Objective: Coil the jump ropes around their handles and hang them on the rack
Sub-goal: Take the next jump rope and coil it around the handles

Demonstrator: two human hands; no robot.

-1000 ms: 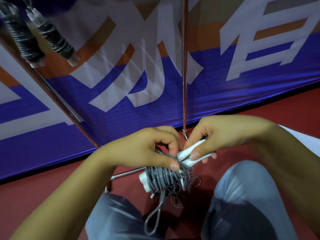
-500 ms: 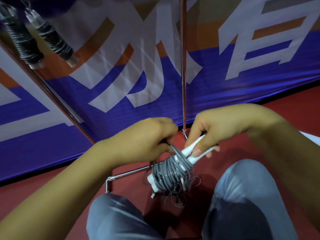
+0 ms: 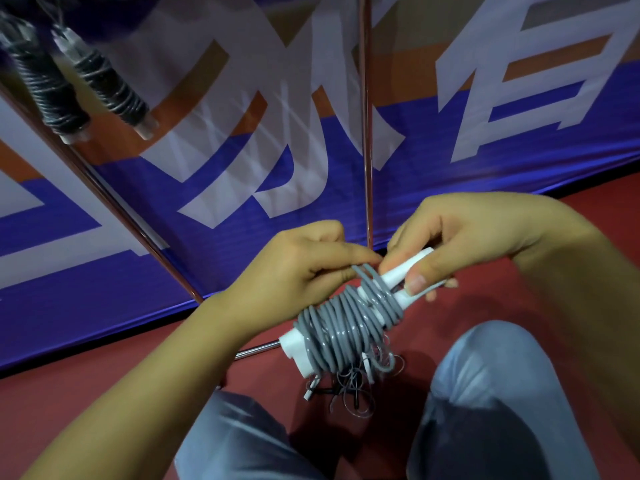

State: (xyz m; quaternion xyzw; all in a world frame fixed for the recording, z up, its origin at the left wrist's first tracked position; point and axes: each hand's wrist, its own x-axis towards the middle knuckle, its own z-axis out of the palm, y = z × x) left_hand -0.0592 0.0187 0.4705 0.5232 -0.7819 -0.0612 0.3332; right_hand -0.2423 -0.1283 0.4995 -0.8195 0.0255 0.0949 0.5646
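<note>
Grey cord [image 3: 341,329] is wound in many turns around the pair of white handles [image 3: 408,277] that I hold out in front of me, above the red floor [image 3: 86,368] and between my knees [image 3: 498,382]. My right hand [image 3: 460,237] grips the upper ends of the handles, thumb pressed on the near side and fingers curled behind them. My left hand [image 3: 298,271] is curled beside it, its fingertips pinching the cord at the topmost loops, right where they meet the handles; the two hands touch there. The bundle tilts, its lower end pointing down and to my left, where the white butt ends stick out of the coil. Below the coil hangs a tangle of thin dark loops [image 3: 353,393], with a small white piece dangling at its left edge.

Behind my hands stand the thin metal poles of the rack [image 3: 365,133], one upright, one slanting off to the left, and a short bar low by the floor. At the upper left two dark coiled jump ropes [image 3: 100,81] hang side by side, their pale handle ends pointing down. A blue, white and orange banner [image 3: 519,150] fills the background.
</note>
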